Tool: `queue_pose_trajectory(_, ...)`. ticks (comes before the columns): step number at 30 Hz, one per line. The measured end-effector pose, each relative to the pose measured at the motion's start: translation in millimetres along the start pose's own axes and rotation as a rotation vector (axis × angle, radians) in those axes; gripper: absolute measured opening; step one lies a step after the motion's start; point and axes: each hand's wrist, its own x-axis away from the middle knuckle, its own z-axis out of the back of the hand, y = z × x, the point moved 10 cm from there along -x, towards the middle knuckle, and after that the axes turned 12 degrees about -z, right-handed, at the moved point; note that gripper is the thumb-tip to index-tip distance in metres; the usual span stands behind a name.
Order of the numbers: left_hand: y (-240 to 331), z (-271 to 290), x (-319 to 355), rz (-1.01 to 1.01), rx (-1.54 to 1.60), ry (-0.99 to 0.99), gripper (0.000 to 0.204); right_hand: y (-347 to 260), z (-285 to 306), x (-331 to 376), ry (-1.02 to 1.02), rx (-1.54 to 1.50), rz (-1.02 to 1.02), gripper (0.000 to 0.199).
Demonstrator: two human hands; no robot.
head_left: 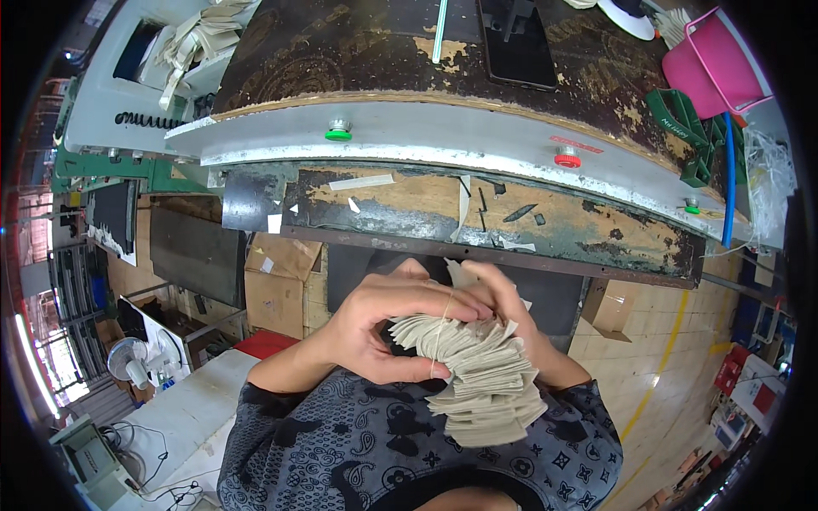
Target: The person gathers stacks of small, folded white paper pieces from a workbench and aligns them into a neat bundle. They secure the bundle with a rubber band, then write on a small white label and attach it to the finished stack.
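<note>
A thick bundle of beige, cloth-like strips is held between my two hands, close in front of my chest. Its stacked edges fan out downward. My left hand is closed around the bundle's left side, fingers over the top and thumb below. A thin pale band, perhaps a rubber band, runs across the strips near the left fingertips. From the right, my right hand closes on the upper end, where a few strip ends stick up between the hands. The rest of its fingers are hidden behind the bundle.
Ahead stands a machine bench with a worn dark top, green buttons and a red button. A phone and pink bucket stand on it. Scraps litter the lower ledge. Cardboard and a white table are left.
</note>
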Motion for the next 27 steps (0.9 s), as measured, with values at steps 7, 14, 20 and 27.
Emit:
queue_pose_trajectory(7, 6, 1, 6, -0.011, 0.058, 0.094, 0.073, -20, -7, 3, -0.011, 0.367, 0.137, 0.098)
queue_pose_trajectory(14, 7, 0, 14, 0.051, 0.035, 0.073, 0.071, 10, -9, 5, -0.098, 0.338, 0.013, 0.1)
queue_pose_trajectory(20, -2, 1, 29, 0.132, 0.046, 0.081, 0.067, 2, -16, -3, -0.209, 0.394, 0.098, 0.111)
queue_pose_trajectory(27, -4, 12, 36, 0.47, 0.478, 0.232, 0.044, -11, -23, -19, -0.145, 0.513, 0.118, 0.114)
